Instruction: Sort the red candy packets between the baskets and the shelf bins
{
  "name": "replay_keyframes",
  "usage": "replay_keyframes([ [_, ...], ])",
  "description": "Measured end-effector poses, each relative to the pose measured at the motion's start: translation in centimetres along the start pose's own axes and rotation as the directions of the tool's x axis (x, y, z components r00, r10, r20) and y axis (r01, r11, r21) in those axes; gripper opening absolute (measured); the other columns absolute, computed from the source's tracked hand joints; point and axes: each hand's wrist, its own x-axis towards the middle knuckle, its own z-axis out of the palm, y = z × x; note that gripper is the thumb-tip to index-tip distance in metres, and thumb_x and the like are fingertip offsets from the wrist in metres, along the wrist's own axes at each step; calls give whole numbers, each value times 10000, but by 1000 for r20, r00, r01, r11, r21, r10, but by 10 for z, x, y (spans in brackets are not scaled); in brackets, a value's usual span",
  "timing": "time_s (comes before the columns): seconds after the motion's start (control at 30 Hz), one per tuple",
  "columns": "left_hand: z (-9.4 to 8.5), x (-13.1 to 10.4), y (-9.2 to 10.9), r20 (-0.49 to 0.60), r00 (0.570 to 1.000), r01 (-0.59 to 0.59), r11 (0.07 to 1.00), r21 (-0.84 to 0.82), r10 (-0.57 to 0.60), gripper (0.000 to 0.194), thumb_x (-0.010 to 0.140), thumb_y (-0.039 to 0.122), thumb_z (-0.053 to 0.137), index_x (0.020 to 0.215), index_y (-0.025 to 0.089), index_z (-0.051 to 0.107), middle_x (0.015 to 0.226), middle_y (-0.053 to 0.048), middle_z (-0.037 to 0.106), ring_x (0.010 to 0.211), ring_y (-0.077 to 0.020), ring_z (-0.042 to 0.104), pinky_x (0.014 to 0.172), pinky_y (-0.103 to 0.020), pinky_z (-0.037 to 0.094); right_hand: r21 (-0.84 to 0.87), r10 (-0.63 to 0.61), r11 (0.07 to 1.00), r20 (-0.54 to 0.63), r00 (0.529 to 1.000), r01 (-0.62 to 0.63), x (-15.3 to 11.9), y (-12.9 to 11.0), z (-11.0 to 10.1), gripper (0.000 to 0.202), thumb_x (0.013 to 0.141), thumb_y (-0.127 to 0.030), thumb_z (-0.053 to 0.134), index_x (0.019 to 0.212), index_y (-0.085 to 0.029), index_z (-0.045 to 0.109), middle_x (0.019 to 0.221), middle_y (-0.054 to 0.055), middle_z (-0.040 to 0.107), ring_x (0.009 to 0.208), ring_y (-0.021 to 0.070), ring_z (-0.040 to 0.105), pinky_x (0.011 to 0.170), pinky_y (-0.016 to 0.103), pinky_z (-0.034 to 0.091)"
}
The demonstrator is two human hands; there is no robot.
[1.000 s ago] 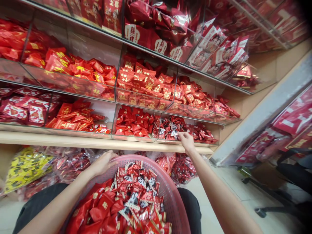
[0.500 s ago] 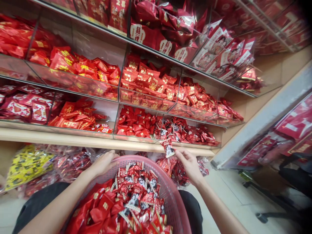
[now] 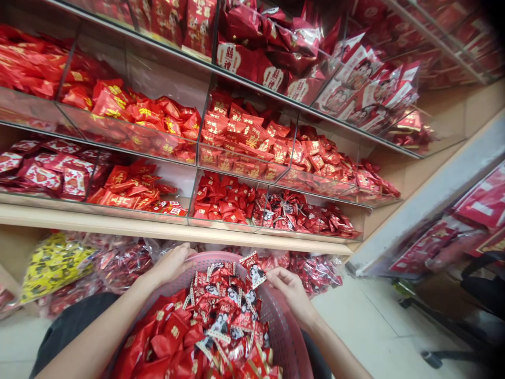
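A pink perforated basket (image 3: 286, 321) rests between my knees, with plain red packets (image 3: 173, 326) on its left side and red-and-white patterned candies (image 3: 221, 321) on its right. My left hand (image 3: 175, 263) has its fingers wrapped round the basket's far left rim. Between the fingertips of my right hand (image 3: 284, 284) is a small red candy packet (image 3: 253, 270) with a black-and-white picture, held over the basket's far right part. Similar candies (image 3: 290, 208) lie in a bottom shelf compartment beyond the basket.
Shelves with clear fronts (image 3: 244, 167) hold many red packets ahead. Below the wooden shelf edge (image 3: 98, 222) lie bagged sweets, including a yellow bag (image 3: 57, 266). A wheeled chair base (image 3: 442, 326) stands on the tiled floor at the right.
My right hand has moved left and down from the shelf edge with the candy packet, which is now over the basket. My left hand still grips the rim. The view has shifted slightly.
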Motion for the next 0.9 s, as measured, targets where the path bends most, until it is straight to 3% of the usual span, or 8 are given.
replay_keyframes([
  [0.23, 1, 1, -1, -12, 1000, -7, 1000, 7, 8, 310, 797, 381, 415, 928, 178, 609, 938, -85, 584, 887, -211, 576, 724, -256, 416, 21, 50, 999, 20, 999, -50, -3, 16, 8, 301, 700, -460, 613, 626, -170, 573, 613, -23, 523, 589, 104, 426, 593, 232, 347],
  [0.7, 1, 0, -2, -7, 999, -43, 999, 16, 43, 331, 812, 376, 404, 991, 194, 613, 929, -73, 565, 868, -190, 574, 752, -249, 419, 66, 172, 983, -6, 985, -171, -3, 22, 16, 350, 643, -499, 645, 617, -154, 595, 579, -10, 565, 555, 104, 447, 566, 232, 331],
  [0.9, -1, 1, 1, -1, 999, -33, 999, 20, 33, 333, 810, 377, 407, 990, 192, 618, 925, -73, 568, 868, -197, 581, 741, -251, 422, 120, 245, 964, -69, 967, -236, 3, 26, 21, 364, 607, -495, 671, 567, -150, 562, 519, -12, 545, 497, 91, 427, 528, 227, 317],
])
